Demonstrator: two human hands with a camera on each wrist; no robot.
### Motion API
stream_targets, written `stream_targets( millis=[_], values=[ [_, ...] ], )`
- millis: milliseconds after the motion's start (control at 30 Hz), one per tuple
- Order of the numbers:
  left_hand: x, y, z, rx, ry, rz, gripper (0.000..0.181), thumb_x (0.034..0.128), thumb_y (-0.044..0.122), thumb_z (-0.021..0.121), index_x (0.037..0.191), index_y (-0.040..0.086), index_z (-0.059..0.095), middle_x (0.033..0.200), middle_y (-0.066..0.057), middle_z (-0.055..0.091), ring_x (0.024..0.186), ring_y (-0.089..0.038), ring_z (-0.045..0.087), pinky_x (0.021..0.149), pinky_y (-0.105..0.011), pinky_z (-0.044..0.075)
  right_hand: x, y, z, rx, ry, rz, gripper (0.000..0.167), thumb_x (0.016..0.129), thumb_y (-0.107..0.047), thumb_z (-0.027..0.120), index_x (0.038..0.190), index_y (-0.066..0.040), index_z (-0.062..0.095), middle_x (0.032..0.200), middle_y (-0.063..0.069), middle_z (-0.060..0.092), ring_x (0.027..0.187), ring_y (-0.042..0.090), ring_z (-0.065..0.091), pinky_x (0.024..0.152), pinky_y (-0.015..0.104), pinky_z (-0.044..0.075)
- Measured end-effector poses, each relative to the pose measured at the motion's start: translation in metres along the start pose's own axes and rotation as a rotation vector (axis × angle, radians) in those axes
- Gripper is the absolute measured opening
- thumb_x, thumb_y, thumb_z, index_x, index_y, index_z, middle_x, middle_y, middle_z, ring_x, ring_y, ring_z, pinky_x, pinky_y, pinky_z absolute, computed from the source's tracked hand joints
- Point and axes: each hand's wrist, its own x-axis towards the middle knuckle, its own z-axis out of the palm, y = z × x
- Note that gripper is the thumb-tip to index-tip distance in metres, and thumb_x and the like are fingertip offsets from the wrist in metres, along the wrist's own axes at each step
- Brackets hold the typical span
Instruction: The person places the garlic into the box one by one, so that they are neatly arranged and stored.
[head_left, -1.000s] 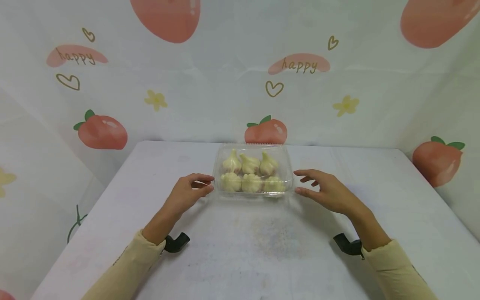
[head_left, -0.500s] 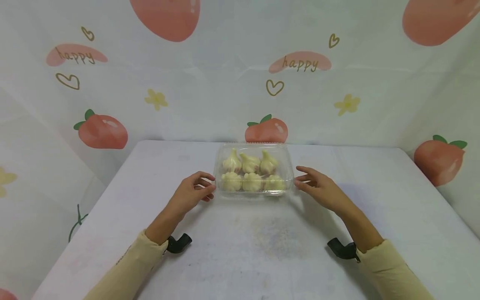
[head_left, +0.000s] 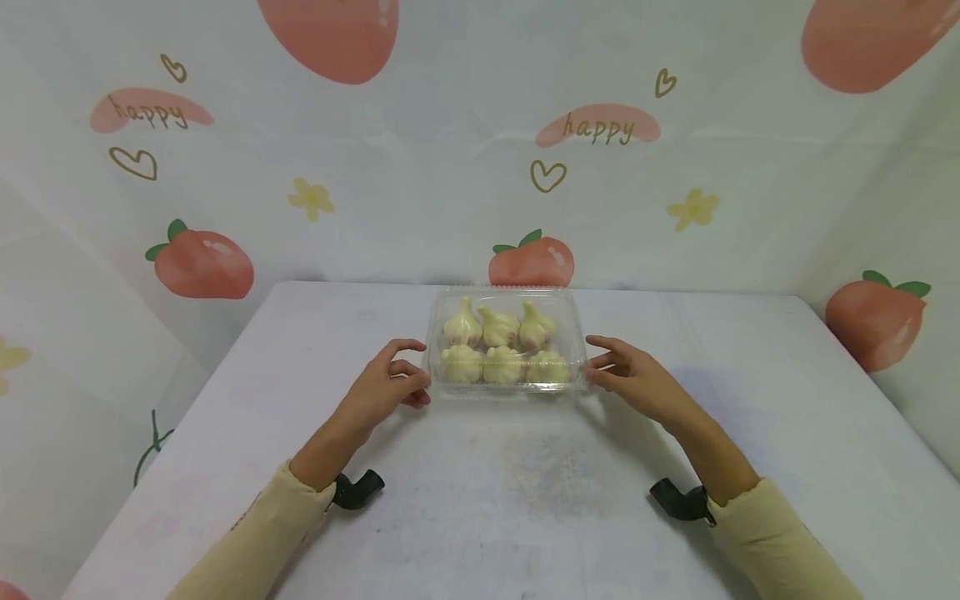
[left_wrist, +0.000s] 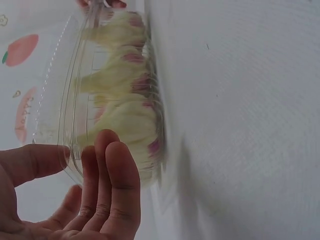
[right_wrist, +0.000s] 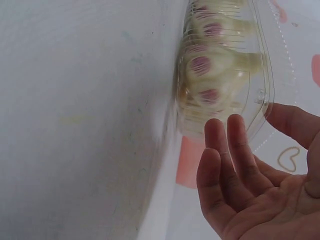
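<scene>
A clear plastic clamshell box sits lid down on the table, with several pale garlic bulbs inside in two rows. Purple patches show on the garlic bulbs in the left wrist view. My left hand is at the box's left side, its thumb at the rim and its other fingers loosely bent beside the wall. At the opposite side is my right hand, with the thumb touching the rim and the other fingers spread. Neither hand visibly grips the box.
The white table ends just behind the box, where a white cloth printed with peaches hangs. Black curved pieces are fixed at both sleeve cuffs. A thin green cord hangs beyond the table's left edge.
My right hand has moved inward until its thumb reaches the box's rim. My left hand has shifted slightly, its fingers spreading at the box's side. The box has stayed in place.
</scene>
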Motion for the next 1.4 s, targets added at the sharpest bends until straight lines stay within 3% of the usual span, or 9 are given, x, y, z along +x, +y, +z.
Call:
stream_targets(
  millis=[200,367,967,1400],
  values=[
    [0.0014,-0.0009,0.0012,-0.067,-0.041,-0.008,0.065,0.0996,0.009,0.053,0.157,0.012,0.022,0.099,-0.019,0.068,0.074,-0.016,0.068,0.073,-0.028,0.06,0.002,0.0015,-0.0004,0.021,-0.037,-0.002,0.065,0.098,-0.023,0.063,0.154,-0.005,0.034,0.121,0.018,0.067,0.107,0.02,0.067,0.091,0.029,0.055],
    [0.0012,-0.0006,0.0021,-0.076,-0.044,-0.005,0.07,0.0995,0.006,0.052,0.159,0.014,0.017,0.096,-0.017,0.067,0.073,-0.014,0.068,0.072,-0.028,0.06,0.0028,0.002,-0.0001,0.036,-0.043,0.001,0.066,0.098,-0.021,0.063,0.154,-0.005,0.033,0.119,0.018,0.067,0.104,0.013,0.066,0.089,0.025,0.054],
    [-0.0022,0.001,0.005,-0.103,-0.034,0.019,0.07,0.0984,0.002,0.052,0.16,0.014,0.021,0.09,-0.013,0.067,0.07,-0.013,0.067,0.068,-0.026,0.059,0.002,0.0024,-0.0007,0.081,-0.065,-0.011,0.067,0.098,-0.019,0.062,0.154,-0.002,0.03,0.114,0.02,0.069,0.095,0.003,0.066,0.087,0.021,0.054],
    [0.0003,-0.0016,0.0068,-0.162,-0.005,0.022,0.071,0.0957,0.0,0.054,0.159,0.013,0.025,0.079,-0.001,0.067,0.068,-0.013,0.068,0.068,-0.025,0.059,0.0036,0.0056,-0.0014,0.083,-0.078,-0.051,0.064,0.098,-0.015,0.061,0.153,0.0,0.03,0.113,0.02,0.069,0.095,0.002,0.066,0.087,0.02,0.055]
  ],
)
